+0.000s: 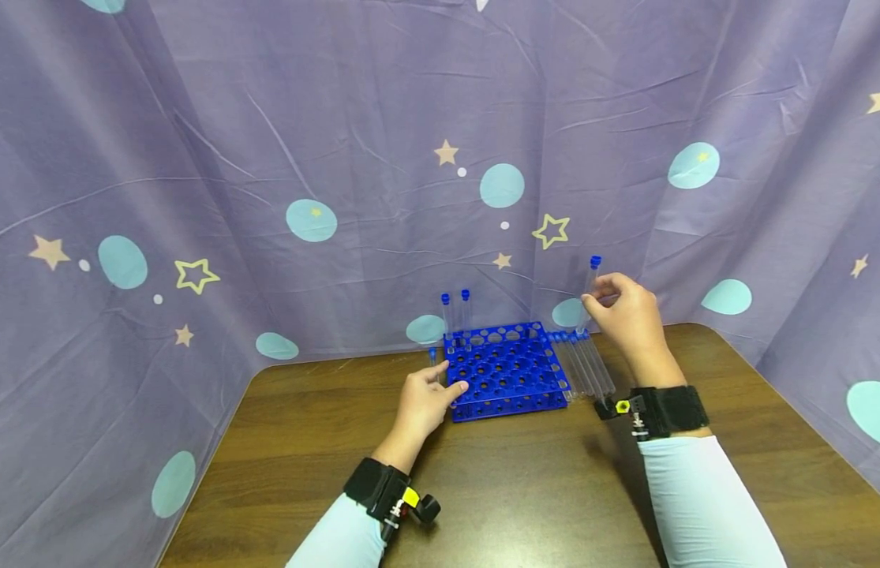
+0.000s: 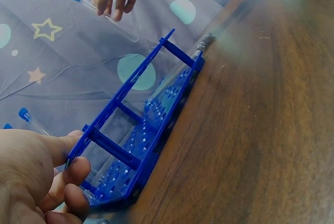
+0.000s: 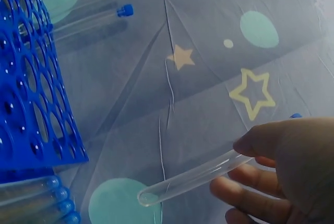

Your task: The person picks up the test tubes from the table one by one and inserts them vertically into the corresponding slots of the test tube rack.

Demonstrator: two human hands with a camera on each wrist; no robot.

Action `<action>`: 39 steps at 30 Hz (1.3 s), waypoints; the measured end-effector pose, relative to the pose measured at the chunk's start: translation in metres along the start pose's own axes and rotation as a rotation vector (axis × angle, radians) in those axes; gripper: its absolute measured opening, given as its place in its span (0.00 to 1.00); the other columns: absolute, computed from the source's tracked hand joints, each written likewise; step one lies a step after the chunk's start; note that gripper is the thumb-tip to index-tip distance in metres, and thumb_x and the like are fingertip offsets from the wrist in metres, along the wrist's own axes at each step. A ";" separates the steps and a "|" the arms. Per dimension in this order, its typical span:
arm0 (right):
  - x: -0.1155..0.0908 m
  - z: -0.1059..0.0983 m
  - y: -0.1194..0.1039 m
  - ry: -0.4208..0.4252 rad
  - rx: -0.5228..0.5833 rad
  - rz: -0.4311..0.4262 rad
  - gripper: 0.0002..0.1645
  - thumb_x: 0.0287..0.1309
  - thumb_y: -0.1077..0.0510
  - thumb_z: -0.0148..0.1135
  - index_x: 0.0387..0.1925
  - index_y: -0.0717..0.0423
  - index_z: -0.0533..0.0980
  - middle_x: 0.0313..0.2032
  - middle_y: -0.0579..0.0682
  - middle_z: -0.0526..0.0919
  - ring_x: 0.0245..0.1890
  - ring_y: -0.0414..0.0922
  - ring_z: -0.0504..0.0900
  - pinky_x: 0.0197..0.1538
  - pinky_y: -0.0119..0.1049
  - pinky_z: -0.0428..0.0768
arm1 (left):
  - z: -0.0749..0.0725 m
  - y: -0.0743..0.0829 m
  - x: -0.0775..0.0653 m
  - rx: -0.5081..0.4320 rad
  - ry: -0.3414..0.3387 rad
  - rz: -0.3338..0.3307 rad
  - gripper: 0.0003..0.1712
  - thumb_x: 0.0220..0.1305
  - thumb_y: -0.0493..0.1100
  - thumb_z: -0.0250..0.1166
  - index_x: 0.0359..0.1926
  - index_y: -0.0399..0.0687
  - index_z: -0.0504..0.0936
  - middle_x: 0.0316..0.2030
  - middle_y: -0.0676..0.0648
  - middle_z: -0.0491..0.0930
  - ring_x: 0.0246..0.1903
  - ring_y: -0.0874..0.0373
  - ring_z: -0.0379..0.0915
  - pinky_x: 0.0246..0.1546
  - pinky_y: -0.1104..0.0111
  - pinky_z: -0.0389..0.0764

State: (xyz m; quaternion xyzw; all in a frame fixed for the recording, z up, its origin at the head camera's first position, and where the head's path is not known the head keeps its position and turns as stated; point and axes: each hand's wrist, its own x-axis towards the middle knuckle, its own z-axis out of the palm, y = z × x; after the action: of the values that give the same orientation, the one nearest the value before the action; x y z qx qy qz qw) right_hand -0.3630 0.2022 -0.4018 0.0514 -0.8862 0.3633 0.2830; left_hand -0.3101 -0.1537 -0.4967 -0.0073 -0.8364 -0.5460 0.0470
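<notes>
A blue test tube rack point(image 1: 507, 371) with rows of round holes stands on the table. My left hand point(image 1: 425, 401) grips its left end, the thumb and fingers pinching the top plate in the left wrist view. Two blue-capped clear tubes point(image 3: 88, 23) stand in the rack's back left corner. My right hand point(image 1: 627, 312) holds a clear test tube point(image 3: 195, 177) with a blue cap point(image 1: 595, 261), raised beyond the rack's right end. The tube is nearly upright, cap up, pinched between thumb and fingers, its rounded bottom end free in the right wrist view.
Several capped tubes point(image 1: 585, 367) lie side by side on the table point(image 1: 525, 481), right of the rack. Another blue cap point(image 1: 432, 352) shows left of the rack, its tube partly behind the left hand. A purple curtain point(image 1: 383, 118) with stars and ovals hangs behind.
</notes>
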 end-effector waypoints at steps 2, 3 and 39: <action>0.000 0.002 -0.003 0.008 0.020 -0.010 0.19 0.75 0.57 0.74 0.59 0.65 0.85 0.47 0.64 0.95 0.45 0.64 0.96 0.45 0.62 0.91 | 0.000 0.001 0.000 -0.005 0.001 -0.006 0.37 0.72 0.44 0.81 0.76 0.35 0.82 0.13 0.60 0.71 0.15 0.66 0.63 0.18 0.73 0.65; 0.000 0.004 -0.004 0.011 0.030 -0.016 0.19 0.75 0.57 0.74 0.59 0.65 0.85 0.47 0.64 0.95 0.45 0.64 0.96 0.45 0.63 0.91 | 0.000 0.001 0.000 -0.005 0.002 -0.008 0.37 0.72 0.44 0.81 0.76 0.35 0.82 0.13 0.60 0.70 0.15 0.66 0.63 0.18 0.73 0.65; 0.007 0.095 -0.072 -0.208 0.150 -0.111 0.17 0.75 0.59 0.76 0.58 0.62 0.85 0.51 0.61 0.93 0.48 0.59 0.96 0.50 0.56 0.94 | 0.000 -0.001 0.001 -0.001 0.000 -0.008 0.36 0.73 0.42 0.80 0.76 0.36 0.82 0.13 0.60 0.67 0.16 0.66 0.62 0.19 0.73 0.64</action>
State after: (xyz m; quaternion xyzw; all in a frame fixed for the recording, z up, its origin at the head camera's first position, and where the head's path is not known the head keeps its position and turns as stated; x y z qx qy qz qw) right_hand -0.3918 0.0864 -0.4086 0.1586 -0.8769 0.4050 0.2046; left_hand -0.3109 -0.1541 -0.4978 -0.0040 -0.8362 -0.5466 0.0447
